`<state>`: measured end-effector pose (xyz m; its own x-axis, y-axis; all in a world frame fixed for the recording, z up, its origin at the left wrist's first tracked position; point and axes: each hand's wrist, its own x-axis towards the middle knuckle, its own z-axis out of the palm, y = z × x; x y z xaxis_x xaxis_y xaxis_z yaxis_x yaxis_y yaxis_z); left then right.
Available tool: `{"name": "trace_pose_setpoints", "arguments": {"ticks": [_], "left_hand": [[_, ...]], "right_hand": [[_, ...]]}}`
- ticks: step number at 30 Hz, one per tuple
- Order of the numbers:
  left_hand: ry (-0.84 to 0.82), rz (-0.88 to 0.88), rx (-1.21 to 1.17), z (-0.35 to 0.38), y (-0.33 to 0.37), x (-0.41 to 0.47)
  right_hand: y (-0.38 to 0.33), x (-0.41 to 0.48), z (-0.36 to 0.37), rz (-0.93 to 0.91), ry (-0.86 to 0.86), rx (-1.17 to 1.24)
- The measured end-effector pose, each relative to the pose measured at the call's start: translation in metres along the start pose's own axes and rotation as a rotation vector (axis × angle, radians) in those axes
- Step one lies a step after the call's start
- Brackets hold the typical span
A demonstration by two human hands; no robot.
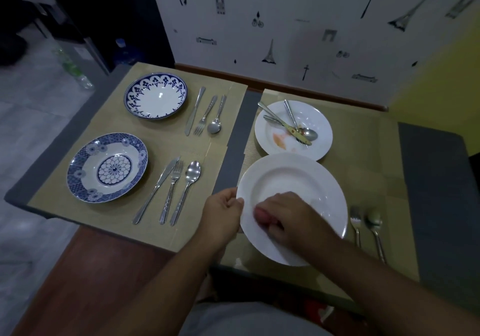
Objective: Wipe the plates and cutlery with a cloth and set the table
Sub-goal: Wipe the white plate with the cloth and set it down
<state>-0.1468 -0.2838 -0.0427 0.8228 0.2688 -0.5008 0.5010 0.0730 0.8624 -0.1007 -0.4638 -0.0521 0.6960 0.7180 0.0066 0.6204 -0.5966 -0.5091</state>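
Observation:
A large white plate (298, 180) is tilted above the near right placemat. My left hand (223, 211) grips its left rim. My right hand (280, 212) presses down inside the plate, closed on a pinkish cloth (262, 216) that is mostly hidden under the fingers. Behind it a second white plate (319, 128) carries orange smears and a heap of used cutlery (293, 125). A fork (355, 224) and a spoon (375, 229) lie to the right of the held plate.
On the left placemat (109, 128) two blue-patterned plates (155, 97) (107, 167) are laid, each with a knife, fork and spoon to its right. A wall with patterned paper stands behind the table. The grey table edge (39, 180) drops off at the left.

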Motion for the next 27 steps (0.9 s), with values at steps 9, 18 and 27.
{"name": "trace_pose_setpoints", "arguments": {"ticks": [9,18,27], "left_hand": [[-0.006,0.067,0.002,-0.005,0.007,0.004],[-0.066,0.057,0.024,-0.006,0.006,0.011],[-0.101,0.003,0.028,-0.008,0.004,0.011]], "right_hand": [[0.042,0.027,-0.018,0.288,0.298,-0.104],[0.003,0.006,0.008,-0.029,-0.008,0.097],[0.007,0.002,-0.001,-0.137,-0.055,-0.046]]}}
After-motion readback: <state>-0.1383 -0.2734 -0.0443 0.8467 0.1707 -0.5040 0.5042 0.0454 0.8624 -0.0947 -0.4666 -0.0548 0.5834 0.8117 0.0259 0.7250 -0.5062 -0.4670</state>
